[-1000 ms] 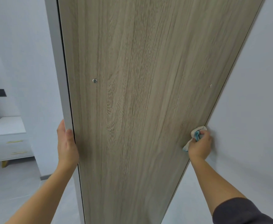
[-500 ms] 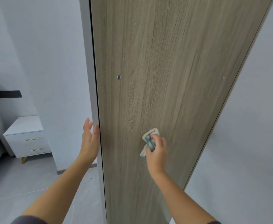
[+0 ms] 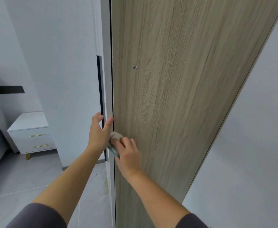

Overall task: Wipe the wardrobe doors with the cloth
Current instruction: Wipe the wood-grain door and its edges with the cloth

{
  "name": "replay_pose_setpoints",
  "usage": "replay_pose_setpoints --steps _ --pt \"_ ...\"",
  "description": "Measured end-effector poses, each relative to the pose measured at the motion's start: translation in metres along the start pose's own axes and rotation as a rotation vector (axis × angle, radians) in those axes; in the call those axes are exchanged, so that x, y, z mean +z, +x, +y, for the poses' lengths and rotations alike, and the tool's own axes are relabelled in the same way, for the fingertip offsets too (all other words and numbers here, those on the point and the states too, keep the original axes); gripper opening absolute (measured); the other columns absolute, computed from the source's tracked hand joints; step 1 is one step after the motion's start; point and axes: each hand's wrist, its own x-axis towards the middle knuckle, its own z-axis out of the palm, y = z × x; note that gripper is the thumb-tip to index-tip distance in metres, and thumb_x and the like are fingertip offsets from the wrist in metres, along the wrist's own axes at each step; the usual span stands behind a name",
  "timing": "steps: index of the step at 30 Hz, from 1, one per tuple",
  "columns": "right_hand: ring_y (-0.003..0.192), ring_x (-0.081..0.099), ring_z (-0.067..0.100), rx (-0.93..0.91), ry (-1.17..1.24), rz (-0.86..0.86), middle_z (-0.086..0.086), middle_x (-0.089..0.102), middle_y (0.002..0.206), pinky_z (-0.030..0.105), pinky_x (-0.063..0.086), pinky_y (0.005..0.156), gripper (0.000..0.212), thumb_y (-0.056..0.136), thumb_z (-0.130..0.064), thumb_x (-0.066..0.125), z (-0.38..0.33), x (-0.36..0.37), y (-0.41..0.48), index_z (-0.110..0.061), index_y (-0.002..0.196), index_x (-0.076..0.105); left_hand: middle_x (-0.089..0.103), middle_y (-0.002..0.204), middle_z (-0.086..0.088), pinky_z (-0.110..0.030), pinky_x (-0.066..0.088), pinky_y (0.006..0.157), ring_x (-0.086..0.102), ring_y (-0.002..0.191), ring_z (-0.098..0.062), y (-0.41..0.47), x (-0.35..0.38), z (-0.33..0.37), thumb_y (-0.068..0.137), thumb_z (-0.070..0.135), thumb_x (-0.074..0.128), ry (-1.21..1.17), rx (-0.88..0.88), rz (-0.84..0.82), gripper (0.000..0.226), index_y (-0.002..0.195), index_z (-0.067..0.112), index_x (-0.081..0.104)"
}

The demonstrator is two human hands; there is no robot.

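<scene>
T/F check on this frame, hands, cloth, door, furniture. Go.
1. The right hand presses the cloth on the wood-grain face of the door. True.
2. The cloth is by the door's right edge. False: it is by the left edge, right beside the left hand.
3. The left hand is at the door's left edge, thumb on the edge. True.
4. The nightstand shows three drawers with black handles. False: two drawers, with gold handles.
</scene>
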Motion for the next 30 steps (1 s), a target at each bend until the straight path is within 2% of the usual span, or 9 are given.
replay_pose_setpoints --steps 4,7,12,15,17,22,24,27,30 --pt "0.081 0.052 0.017 -0.108 -0.141 -0.011 -0.003 0.055 0.093 0.024 0.045 0.043 0.055 0.068 -0.016 0.080 0.012 0.001 -0.001 -0.029 0.114 0.054 0.045 0.145 0.002 -0.028 0.032 0.104 0.042 0.130 -0.011 0.000 0.001 -0.002 0.097 0.042 0.053 0.039 0.053 0.041 0.058 0.146 0.019 0.034" --pt "0.084 0.054 0.019 -0.104 -0.184 0.007 -0.003 0.056 0.096 0.028 0.048 0.043 0.051 0.067 -0.015 0.080 0.040 -0.010 -0.006 -0.028 0.109 0.054 0.046 0.142 0.004 -0.030 0.032 0.109 0.041 0.129 -0.005 -0.002 0.004 -0.008 0.098 0.044 0.050 0.040 0.108 0.065 0.052 0.142 0.019 0.039" --pt "0.083 0.055 0.026 0.159 -0.162 0.194 0.000 0.045 0.103 0.025 0.041 0.056 0.059 0.061 0.005 0.076 0.116 -0.042 -0.010 -0.023 0.107 0.052 0.033 0.153 0.010 -0.045 0.029 0.117 0.030 0.141 -0.006 -0.009 0.018 -0.041 0.103 0.046 0.037 0.061 0.230 0.084 0.054 0.151 0.025 0.028" --pt "0.085 0.056 0.028 0.342 -0.101 0.314 0.009 0.049 0.106 0.029 0.043 0.064 0.047 0.071 0.011 0.069 0.160 -0.059 -0.012 -0.013 0.109 0.056 0.029 0.156 0.010 -0.050 0.029 0.116 0.029 0.144 -0.011 -0.009 0.027 -0.071 0.100 0.049 0.031 0.057 0.325 0.124 0.058 0.153 0.028 0.021" --pt "0.090 0.055 0.027 0.457 -0.084 0.391 0.014 0.050 0.112 0.030 0.044 0.071 0.038 0.079 0.011 0.063 0.189 -0.068 -0.011 -0.006 0.113 0.057 0.028 0.157 0.009 -0.053 0.029 0.115 0.031 0.143 -0.018 -0.007 0.030 -0.090 0.099 0.048 0.030 0.067 0.358 0.152 0.058 0.153 0.029 0.019" --pt "0.107 0.051 0.034 0.648 -0.132 0.578 0.020 0.049 0.123 0.035 0.040 0.083 0.034 0.090 0.001 0.055 0.260 -0.084 -0.017 -0.004 0.123 0.052 0.026 0.159 0.003 -0.054 0.025 0.116 0.026 0.146 -0.017 -0.009 0.037 -0.128 0.099 0.044 0.027 0.064 0.544 0.162 0.060 0.154 0.020 0.020" --pt "0.110 0.050 0.035 0.707 -0.154 0.612 0.020 0.049 0.126 0.040 0.042 0.083 0.034 0.091 0.000 0.052 0.285 -0.091 -0.020 -0.005 0.125 0.050 0.028 0.157 0.001 -0.056 0.028 0.114 0.028 0.145 -0.019 -0.007 0.041 -0.136 0.098 0.049 0.025 0.060 0.565 0.162 0.064 0.154 0.017 0.022" --pt "0.104 0.053 0.039 0.747 -0.218 0.655 0.021 0.052 0.118 0.040 0.041 0.073 0.032 0.091 0.000 0.051 0.319 -0.098 -0.027 -0.008 0.122 0.051 0.033 0.154 -0.003 -0.055 0.030 0.113 0.032 0.142 -0.020 -0.001 0.042 -0.142 0.097 0.054 0.024 0.040 0.618 0.185 0.068 0.152 0.014 0.027" --pt "0.095 0.054 0.041 0.678 -0.285 0.707 0.022 0.053 0.108 0.044 0.045 0.068 0.031 0.089 -0.001 0.052 0.344 -0.092 -0.035 -0.011 0.118 0.051 0.042 0.147 -0.004 -0.055 0.039 0.105 0.045 0.130 -0.026 0.006 0.042 -0.145 0.096 0.056 0.026 0.010 0.677 0.192 0.065 0.149 0.019 0.031"
